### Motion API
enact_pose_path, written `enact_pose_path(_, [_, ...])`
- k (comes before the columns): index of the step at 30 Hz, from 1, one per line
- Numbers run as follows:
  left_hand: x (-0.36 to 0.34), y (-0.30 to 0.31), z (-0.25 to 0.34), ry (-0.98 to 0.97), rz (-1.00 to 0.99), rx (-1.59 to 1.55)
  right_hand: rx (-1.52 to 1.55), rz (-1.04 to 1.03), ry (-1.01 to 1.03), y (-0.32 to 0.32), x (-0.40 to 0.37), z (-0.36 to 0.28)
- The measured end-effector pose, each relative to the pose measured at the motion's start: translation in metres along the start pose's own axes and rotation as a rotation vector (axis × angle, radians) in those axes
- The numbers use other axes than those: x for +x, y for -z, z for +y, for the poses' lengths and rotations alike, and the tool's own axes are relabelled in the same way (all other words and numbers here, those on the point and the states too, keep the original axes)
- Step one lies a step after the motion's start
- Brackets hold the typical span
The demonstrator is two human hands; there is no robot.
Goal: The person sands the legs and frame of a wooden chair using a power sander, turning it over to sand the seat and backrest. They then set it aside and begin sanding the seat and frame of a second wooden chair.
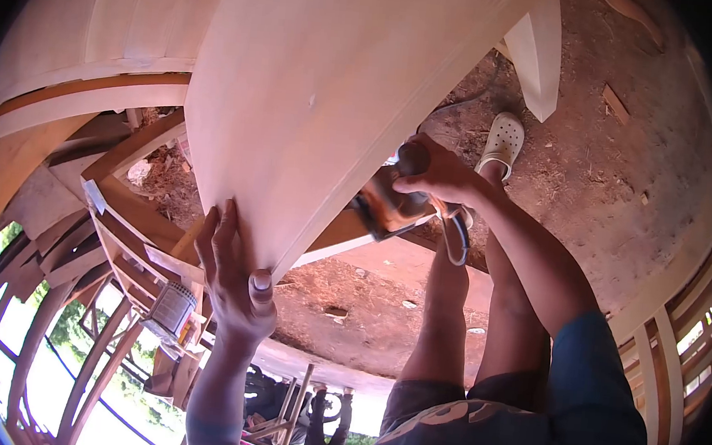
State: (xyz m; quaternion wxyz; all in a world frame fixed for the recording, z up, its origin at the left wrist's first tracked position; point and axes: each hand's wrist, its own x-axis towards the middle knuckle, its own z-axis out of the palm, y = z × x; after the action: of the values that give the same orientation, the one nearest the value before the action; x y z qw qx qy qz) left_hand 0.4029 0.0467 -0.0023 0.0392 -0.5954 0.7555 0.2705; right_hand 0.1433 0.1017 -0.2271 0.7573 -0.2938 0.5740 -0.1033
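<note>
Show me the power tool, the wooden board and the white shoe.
power tool (378, 206): head view, on its orange body.
wooden board (316, 94): head view, on its broad pale face.
white shoe (503, 140): head view, on its perforated top.

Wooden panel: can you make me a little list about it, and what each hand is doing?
Main thing: big pale wooden panel, tilted above the dirt ground
Left hand: left hand grips the panel's lower corner, thumb on its face
Right hand: right hand holds an orange power tool at the panel's edge
Foot: white clog on the dirt
Nearby: tin can among wooden frames
</note>
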Motion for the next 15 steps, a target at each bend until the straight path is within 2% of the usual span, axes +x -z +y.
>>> enact_pose_path(2, [-0.001, 0.000, -0.001, -0.010, 0.007, 0.009, 0.017, 0.062, -0.064, 0.005, 0.020, 0.047])
enact_pose_path(4, [-0.003, -0.003, -0.004, -0.009, 0.032, 0.002, -0.020, 0.052, -0.030, 0.008, 0.022, 0.050])
enact_pose_path(7, [-0.004, -0.002, 0.001, -0.016, 0.024, -0.007, -0.026, 0.000, -0.033, 0.001, 0.002, 0.013])
enact_pose_path(10, [-0.002, -0.001, 0.002, -0.007, 0.033, -0.004, -0.055, 0.025, 0.086, -0.014, -0.011, -0.034])
enact_pose_path(12, [-0.002, 0.000, 0.000, -0.019, 0.034, 0.007, -0.027, -0.019, 0.092, -0.018, -0.018, -0.063])
enact_pose_path(15, [-0.003, -0.003, -0.005, -0.044, 0.052, 0.000, -0.026, -0.034, 0.112, -0.021, -0.024, -0.082])
